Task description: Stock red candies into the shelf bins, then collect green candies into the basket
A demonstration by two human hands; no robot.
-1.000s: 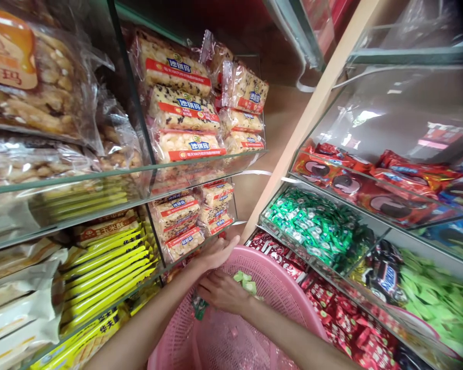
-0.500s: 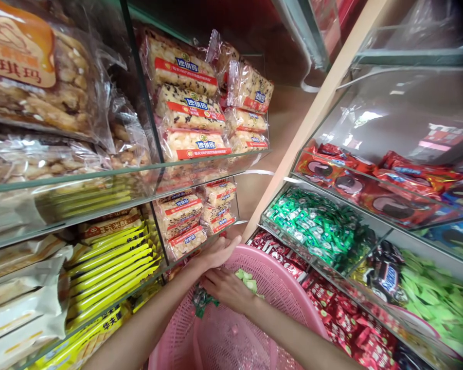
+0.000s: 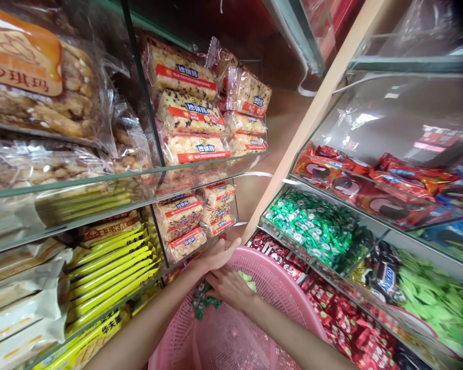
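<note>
My left hand (image 3: 219, 254) reaches over the far rim of a pink mesh basket (image 3: 293, 293), below the lower stack of wrapped sachima bars (image 3: 185, 241). Its visible fingers look stretched out; part of it faces away from me. My right hand (image 3: 231, 289) lies just under and against it, inside the basket, with fingers stretched to the left. Close by those fingertips is a small bunch of green-wrapped candies (image 3: 203, 303). Some light green wrapped pieces (image 3: 247, 280) show behind the right hand. Nothing can be made out in either palm.
Glass shelves (image 3: 216, 167) stand close on the left with yellow wafer packs (image 3: 111, 267) and large sachima bags (image 3: 42, 92). To the right are bins of green candies (image 3: 312, 226), red packets (image 3: 355, 324), dark Snickers bars (image 3: 386, 277) and light green sweets (image 3: 440, 303). A wooden post (image 3: 293, 144) divides them.
My right hand has shifted slightly, uncovering a little more of the green-wrapped candies. My left hand stays almost in place. The view has tilted slightly.
</note>
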